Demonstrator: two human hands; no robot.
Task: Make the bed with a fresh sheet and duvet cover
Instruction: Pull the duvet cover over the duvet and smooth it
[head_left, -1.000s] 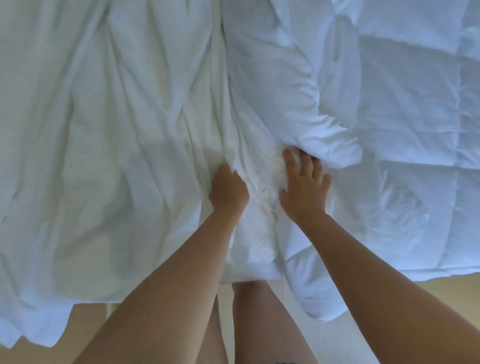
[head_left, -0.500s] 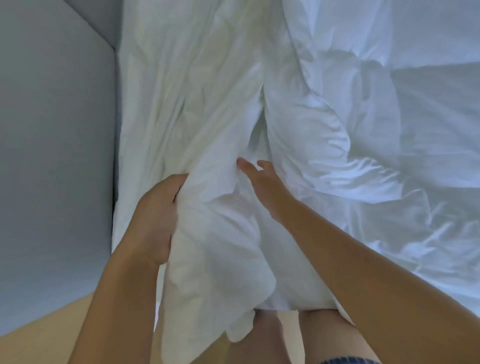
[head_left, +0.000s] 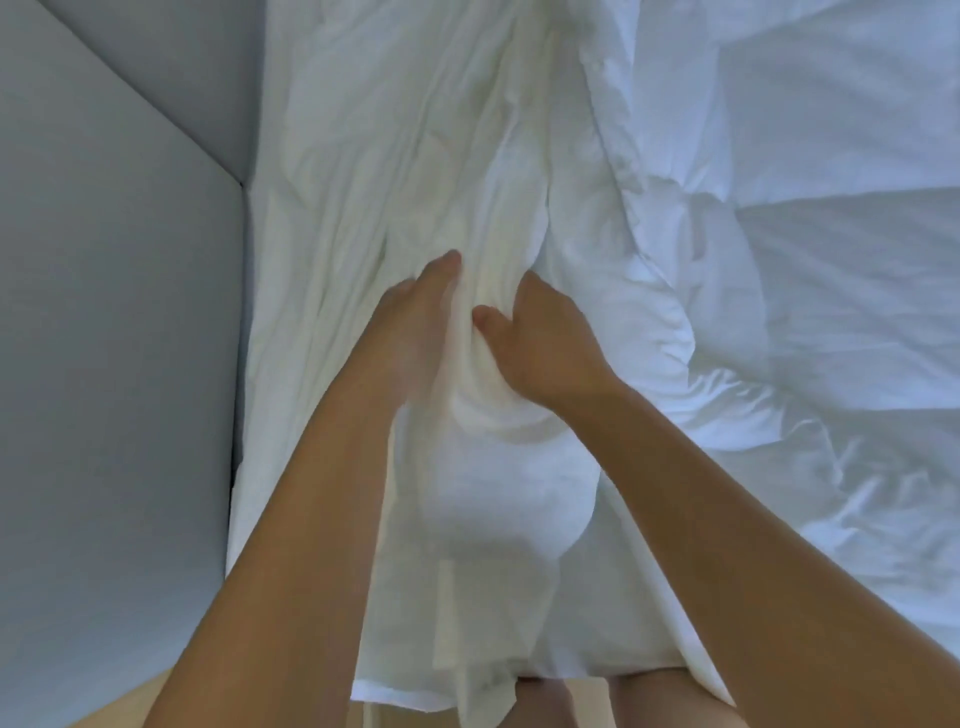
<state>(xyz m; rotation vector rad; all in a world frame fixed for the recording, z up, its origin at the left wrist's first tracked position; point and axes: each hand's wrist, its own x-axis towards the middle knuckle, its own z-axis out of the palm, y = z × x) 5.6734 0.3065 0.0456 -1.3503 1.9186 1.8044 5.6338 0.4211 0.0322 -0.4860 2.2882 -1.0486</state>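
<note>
Just between the hands bunches the duvet cover (head_left: 415, 156): left hand (head_left: 415, 312) presses it straight-fingered, right hand (head_left: 540, 343) pinches it.

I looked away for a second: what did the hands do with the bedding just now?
The left hand let go of the fold it was gripping and slid forward and rightward, fingers now straight on the duvet cover, close beside the right hand. The right hand stays pushed into the bunched cover; the duvet lies as before.
</note>
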